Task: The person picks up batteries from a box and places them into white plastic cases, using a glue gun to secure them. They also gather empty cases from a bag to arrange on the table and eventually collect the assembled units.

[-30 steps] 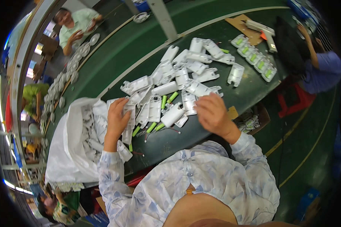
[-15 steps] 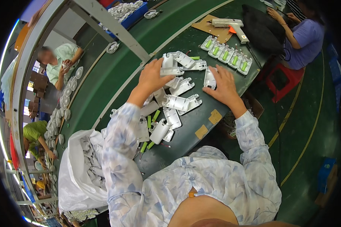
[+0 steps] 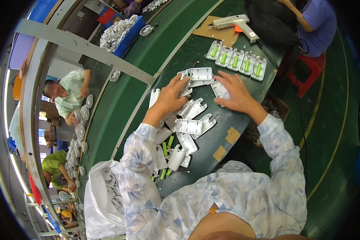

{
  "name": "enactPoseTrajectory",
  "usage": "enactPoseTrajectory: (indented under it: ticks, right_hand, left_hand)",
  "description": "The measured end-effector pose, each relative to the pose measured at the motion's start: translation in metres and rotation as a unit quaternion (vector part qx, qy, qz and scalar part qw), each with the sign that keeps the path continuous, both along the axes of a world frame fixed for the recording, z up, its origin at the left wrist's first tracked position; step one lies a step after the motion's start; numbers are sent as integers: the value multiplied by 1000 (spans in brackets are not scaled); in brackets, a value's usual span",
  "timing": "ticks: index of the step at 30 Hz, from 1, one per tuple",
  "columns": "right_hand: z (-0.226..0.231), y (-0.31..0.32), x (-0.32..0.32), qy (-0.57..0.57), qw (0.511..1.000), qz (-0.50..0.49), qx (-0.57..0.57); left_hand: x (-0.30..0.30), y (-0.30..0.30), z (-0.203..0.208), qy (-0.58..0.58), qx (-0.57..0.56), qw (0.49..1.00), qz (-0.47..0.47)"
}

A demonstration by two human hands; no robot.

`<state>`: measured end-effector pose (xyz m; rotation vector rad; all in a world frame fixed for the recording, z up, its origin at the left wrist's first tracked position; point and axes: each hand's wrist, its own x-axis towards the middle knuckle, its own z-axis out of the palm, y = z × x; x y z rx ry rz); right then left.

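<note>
My left hand [image 3: 169, 97] reaches over a loose pile of white plastic shells, fingers stretched out and apart. Its fingertips touch the pile beside a white shell [image 3: 201, 74] lying open side up. My right hand [image 3: 237, 93] spans another hollow white shell [image 3: 219, 89] on the dark table, thumb at one end and fingers at the other. Nearer me lie more white shells [image 3: 189, 126] and several green battery cells [image 3: 171, 141]. Beyond my right hand stands a row of white shells fitted with green cells [image 3: 235, 61].
A glue gun [image 3: 238, 24] lies on cardboard [image 3: 210, 33] at the far side, near a black cloth [image 3: 268, 24]. A white sack [image 3: 102, 204] of parts stands at my left. A metal frame bar [image 3: 108, 56] crosses the upper left. Co-workers sit left and far right.
The view has shifted, so the table sits lower in it. My left hand has moved off a shell, which now lies turned on the pile. My right hand stays around its shell.
</note>
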<state>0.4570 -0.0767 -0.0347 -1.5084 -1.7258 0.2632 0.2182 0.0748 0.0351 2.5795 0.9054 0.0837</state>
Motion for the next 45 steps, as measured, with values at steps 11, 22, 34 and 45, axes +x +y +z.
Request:
enactPoseTrajectory:
  ticks: [11, 22, 34, 45]
  right_hand:
    - [-2, 86, -11, -3, 992, -112, 54]
    - [-9, 74, -19, 69, 985, -97, 126]
    - [-2, 41, 8, 410, 904, -65, -104]
    - [-7, 44, -2, 475, 877, -35, -66]
  left_hand:
    - [-3, 42, -21, -159, 19, 959, 236]
    - [17, 1, -3, 5, -8, 987, 160]
    - [-7, 59, -2, -171, -127, 960, 182]
    - [3, 99, -15, -83, -5, 973, 215]
